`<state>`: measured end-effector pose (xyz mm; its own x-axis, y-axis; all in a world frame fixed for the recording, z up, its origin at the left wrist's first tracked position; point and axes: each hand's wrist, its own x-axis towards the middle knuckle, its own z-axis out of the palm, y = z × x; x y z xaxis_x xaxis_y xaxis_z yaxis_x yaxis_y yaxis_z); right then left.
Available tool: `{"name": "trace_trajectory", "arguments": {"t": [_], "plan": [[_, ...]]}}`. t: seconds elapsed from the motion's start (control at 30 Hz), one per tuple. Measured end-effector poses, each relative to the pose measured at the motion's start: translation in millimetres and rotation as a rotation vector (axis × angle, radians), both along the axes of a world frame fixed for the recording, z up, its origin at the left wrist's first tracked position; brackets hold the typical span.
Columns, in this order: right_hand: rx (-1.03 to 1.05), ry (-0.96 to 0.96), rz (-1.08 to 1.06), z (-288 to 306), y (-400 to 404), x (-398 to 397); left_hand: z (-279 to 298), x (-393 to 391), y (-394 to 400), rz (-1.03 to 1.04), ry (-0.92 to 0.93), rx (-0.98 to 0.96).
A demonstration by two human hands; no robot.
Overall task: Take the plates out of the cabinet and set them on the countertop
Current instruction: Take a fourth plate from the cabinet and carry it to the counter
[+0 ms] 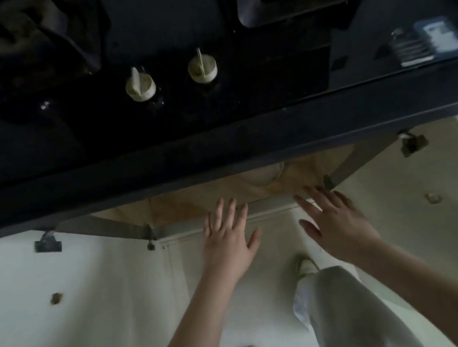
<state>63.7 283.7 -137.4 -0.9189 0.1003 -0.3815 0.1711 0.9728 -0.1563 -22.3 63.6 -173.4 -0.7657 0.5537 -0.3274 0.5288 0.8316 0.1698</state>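
1. The person stands at a black gas hob (167, 32) set into the dark bench (218, 151), looking straight down over its front edge.
2. Below the bench the cabinet (225, 195) stands open, both pale doors (59, 292) swung wide to either side, with a wooden shelf showing inside.
3. A pale round plate (266, 175) sits on that shelf, mostly hidden under the bench edge; how many are stacked there I cannot tell.
4. The left hand (228, 241) reaches toward the opening, fingers straight and spread, gripping nothing.
5. The right hand (336, 222) reaches in beside it, fingers likewise spread and holding nothing.
6. Two cream knobs (140, 86) sit on the hob front, between the burners.
7. Grey trousers (344, 305) and pale shoes (305, 266) show on the floor below.
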Motion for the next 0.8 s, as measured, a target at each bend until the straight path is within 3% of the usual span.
{"name": "trace_trajectory", "arguments": {"t": [0.13,0.5,0.8], "plan": [[0.049,0.090,-0.017,-55.9,15.8,-16.7,-67.6,-16.0,10.8,0.014,-0.009,0.052],[0.053,0.112,-0.091,-242.6,50.4,-81.3,-257.5,-70.0,30.9,-0.036,0.147,0.148],[0.186,0.138,0.005,-336.4,58.5,-118.5,-339.7,-130.6,55.7,-0.115,0.148,0.046]]}}
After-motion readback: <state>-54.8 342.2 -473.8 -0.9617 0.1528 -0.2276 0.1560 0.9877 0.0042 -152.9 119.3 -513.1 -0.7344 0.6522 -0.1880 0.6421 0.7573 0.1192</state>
